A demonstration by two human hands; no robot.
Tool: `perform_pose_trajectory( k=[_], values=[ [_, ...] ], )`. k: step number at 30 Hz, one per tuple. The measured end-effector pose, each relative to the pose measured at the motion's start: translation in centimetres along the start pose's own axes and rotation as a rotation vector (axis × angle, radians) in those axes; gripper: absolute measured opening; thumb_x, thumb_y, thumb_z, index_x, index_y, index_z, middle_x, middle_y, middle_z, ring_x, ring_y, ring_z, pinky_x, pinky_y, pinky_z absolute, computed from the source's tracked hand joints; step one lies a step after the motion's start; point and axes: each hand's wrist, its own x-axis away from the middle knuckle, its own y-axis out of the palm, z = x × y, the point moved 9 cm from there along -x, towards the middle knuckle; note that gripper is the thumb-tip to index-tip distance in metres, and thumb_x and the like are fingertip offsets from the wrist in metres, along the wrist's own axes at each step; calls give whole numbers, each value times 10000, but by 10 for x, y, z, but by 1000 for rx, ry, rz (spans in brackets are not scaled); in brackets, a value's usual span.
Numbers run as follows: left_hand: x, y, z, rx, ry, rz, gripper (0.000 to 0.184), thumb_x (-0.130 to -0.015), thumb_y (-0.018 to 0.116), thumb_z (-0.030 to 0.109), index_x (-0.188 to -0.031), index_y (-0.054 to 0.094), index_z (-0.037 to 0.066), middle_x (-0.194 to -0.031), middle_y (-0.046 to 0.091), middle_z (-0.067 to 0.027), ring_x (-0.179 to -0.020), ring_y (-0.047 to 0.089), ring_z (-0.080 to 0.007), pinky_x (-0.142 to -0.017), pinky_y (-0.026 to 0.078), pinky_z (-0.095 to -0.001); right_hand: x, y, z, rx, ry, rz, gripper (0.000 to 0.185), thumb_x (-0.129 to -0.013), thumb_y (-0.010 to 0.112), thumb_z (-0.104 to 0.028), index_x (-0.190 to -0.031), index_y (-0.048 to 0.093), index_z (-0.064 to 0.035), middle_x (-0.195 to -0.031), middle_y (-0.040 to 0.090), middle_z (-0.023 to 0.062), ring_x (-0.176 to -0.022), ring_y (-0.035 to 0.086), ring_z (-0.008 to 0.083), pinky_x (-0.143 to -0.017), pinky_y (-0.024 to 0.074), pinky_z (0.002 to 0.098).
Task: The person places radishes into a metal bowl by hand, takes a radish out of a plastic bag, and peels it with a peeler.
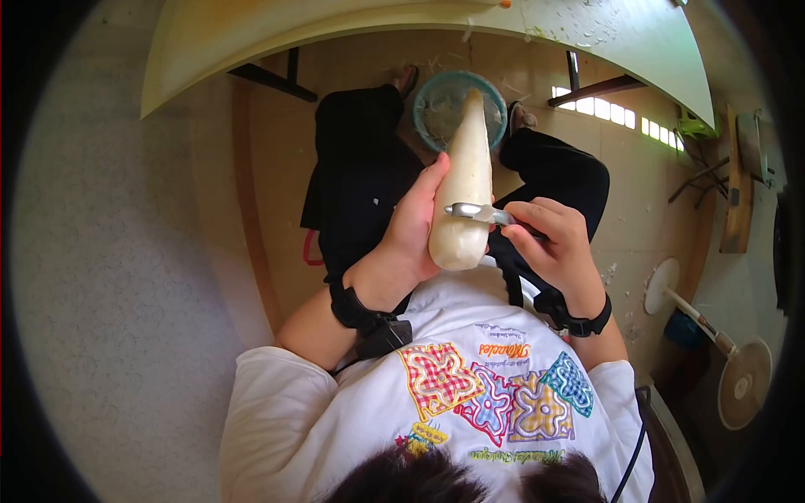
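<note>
A long white radish [466, 172] points away from me, its thick end near my chest and its narrow tip over the bin. My left hand [407, 225] is wrapped around its left side near the thick end. In my right hand [553, 235] is a metal peeler [478, 213], its handle gripped by closed fingers. The peeler's head lies across the radish, close to the thick end. The radish surface looks pale and smooth, with a brownish tip. Some fingers of the left hand are hidden behind the radish.
A blue-rimmed bin [419, 99] with pale scraps stands on the floor between my feet. Beyond it is a white table [377, 25] with bits of peel at its right. On the right stand a fan [745, 381] and a wooden board [738, 184].
</note>
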Motion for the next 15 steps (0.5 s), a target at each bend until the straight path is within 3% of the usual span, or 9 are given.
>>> perform_pose_trajectory(
  k=[11,15],
  values=[
    [1,-4,1,-1,5,55,542,-1024,396,538,-1270,566,86,-991,700,-110,-787,716,-228,-586,617,-414,-6,-2,2,10,40,-3,168,-838,758,-110,-970,709,-18,-680,586,86,-558,550,204,-508,406,305],
    [3,4,3,3,-12,-15,557,-1018,403,551,-1272,569,85,-1005,699,-107,-784,714,-218,-590,614,-406,0,-5,6,-15,49,14,170,-842,756,-118,-975,708,-23,-687,589,86,-565,550,208,-513,407,307]
  ],
)
